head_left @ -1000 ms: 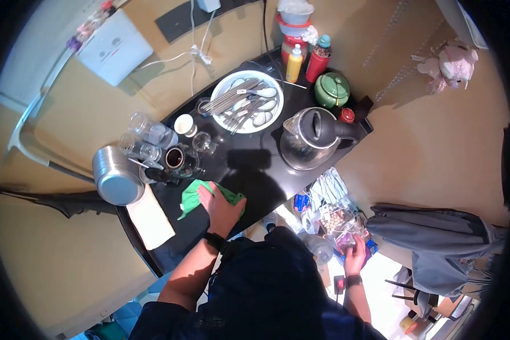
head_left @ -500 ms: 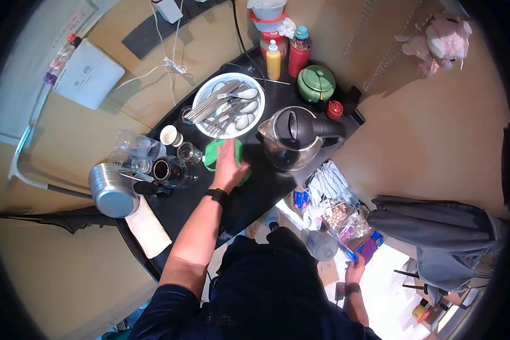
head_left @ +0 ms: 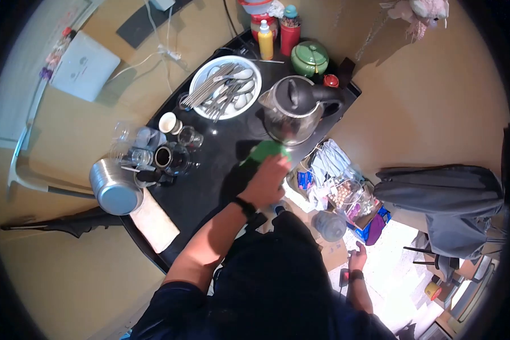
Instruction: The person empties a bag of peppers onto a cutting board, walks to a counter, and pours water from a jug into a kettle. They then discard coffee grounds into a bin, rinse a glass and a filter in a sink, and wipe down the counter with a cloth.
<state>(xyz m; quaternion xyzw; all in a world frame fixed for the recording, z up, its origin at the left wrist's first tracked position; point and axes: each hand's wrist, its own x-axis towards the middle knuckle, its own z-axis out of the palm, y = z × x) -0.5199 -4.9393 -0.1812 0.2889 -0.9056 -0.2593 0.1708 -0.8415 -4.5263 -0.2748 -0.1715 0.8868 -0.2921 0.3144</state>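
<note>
The right hand point(head_left: 357, 262) hangs low beside the person's body, fingers spread loosely with nothing in them, well clear of the bench point(head_left: 209, 187). The left hand point(head_left: 266, 180) lies flat on a green cloth point(head_left: 264, 151), palm pressing down rather than a closed grip, fingers laid over the cloth's near half. The cloth sits at the right edge of the bench, just in front of the kettle point(head_left: 292, 109) and close to touching its base.

Further left stand a dark jar point(head_left: 173, 158) and small glasses point(head_left: 190, 137), with a steel pot point(head_left: 116, 190) at the far left end. Beyond the kettle lie a white bowl of cutlery point(head_left: 225, 86), a green lidded pot point(head_left: 310, 58) and a yellow bottle point(head_left: 264, 41).

The risk I see is that a stroke onward would knock the kettle. A wide swing left could tip the glasses, which look light and crowded together. The cloth could also slip off the edge onto the bags point(head_left: 331, 181) below.
</note>
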